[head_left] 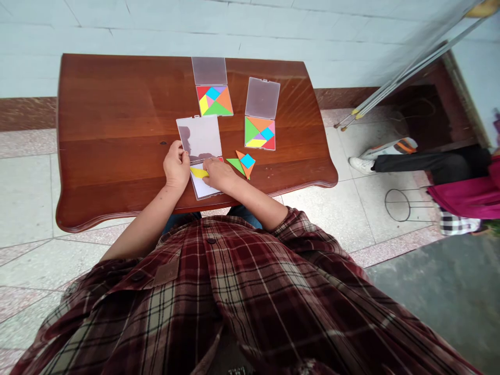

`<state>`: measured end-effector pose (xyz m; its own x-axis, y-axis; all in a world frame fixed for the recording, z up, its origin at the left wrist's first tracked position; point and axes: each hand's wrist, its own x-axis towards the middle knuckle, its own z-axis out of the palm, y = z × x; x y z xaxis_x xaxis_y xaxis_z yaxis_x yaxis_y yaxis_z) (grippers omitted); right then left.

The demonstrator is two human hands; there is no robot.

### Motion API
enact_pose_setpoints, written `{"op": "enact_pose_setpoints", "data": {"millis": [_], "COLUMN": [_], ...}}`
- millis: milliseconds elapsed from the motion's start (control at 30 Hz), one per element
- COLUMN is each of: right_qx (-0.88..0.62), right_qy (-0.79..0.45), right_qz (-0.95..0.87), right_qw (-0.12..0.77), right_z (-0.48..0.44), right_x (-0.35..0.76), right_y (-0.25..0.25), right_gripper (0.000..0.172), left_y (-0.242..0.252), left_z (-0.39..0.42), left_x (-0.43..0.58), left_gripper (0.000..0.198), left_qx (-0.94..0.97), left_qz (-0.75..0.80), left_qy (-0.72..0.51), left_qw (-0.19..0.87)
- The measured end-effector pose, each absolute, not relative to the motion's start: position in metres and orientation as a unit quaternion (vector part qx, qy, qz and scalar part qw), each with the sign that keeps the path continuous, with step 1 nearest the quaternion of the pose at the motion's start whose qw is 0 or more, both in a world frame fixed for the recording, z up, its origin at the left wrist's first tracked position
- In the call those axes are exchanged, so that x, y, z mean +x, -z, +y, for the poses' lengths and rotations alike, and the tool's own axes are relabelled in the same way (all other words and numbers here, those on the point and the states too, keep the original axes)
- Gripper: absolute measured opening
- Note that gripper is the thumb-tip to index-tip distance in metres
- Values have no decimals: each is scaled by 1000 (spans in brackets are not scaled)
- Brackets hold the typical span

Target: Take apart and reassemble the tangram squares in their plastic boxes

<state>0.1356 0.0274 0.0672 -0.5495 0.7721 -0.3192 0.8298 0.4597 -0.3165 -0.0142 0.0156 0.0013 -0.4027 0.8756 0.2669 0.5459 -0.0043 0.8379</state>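
Observation:
In the head view, a clear plastic tangram case (203, 189) lies open near the table's front edge, its lid (200, 136) tipped back. My left hand (176, 167) is closed at the case's left side, thumb and fingers gripping the edge near the hinge. Over the tray is my right hand (219, 174), its fingers closed on a yellow tangram piece (198, 172) at the tray's upper left. A bit of red shows behind these fingers, partly hidden. Just right of the case, loose green (236, 165), orange and blue (247, 161) tangram pieces lie overlapping on the wood.
Two other open cases, a rear one (214, 102) and a right one (260, 133), hold filled tangram squares on the brown wooden table (117, 130). A wall runs behind. At the right are crutches (375, 99), a wire stand (397, 205) and a person's leg (406, 162).

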Motion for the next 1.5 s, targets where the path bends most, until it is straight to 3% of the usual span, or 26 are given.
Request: {"op": "enact_pose_setpoints", "data": {"millis": [133,233,367,467,533,633,767,933,1100,1267,1500], "right_qx": [473,466,487,555,597,637,611,379,350,347,390], "right_qy": [233,282,351,347,335,285,205,252,205,229,197], "right_qz": [848,838,794,728,693,688,747,890,898,889,885], "right_qw": [62,35,-97,-205,-224,-198,-164,38,170,193,161], "right_z": [26,28,40,55,63,68,53,26,29,37,18], "right_x": [132,135,164,202,227,250,239,197,178,174,164], "right_y": [-69,-72,-72,-68,-64,-61,-68,-79,-81,-86,-82], "right_gripper": [31,20,5,5,6,4,18,32,31,23,35], "left_y": [-2,-3,0,2,3,2,2,4,2,-1,0], "left_z": [16,16,16,17,18,18,18,19,18,17,17], "left_x": [-15,-14,-15,-16,-16,-16,-17,-18,-16,-15,-15], "left_gripper": [22,23,22,20,18,19,20,19,19,19,18], "left_qx": [520,519,517,515,516,519,521,525,523,519,527], "left_qz": [686,688,682,680,682,684,685,680,680,685,686], "left_qy": [-481,-481,-489,-491,-487,-483,-481,-487,-488,-487,-479], "left_qw": [168,163,169,178,179,173,170,158,160,159,151]}}
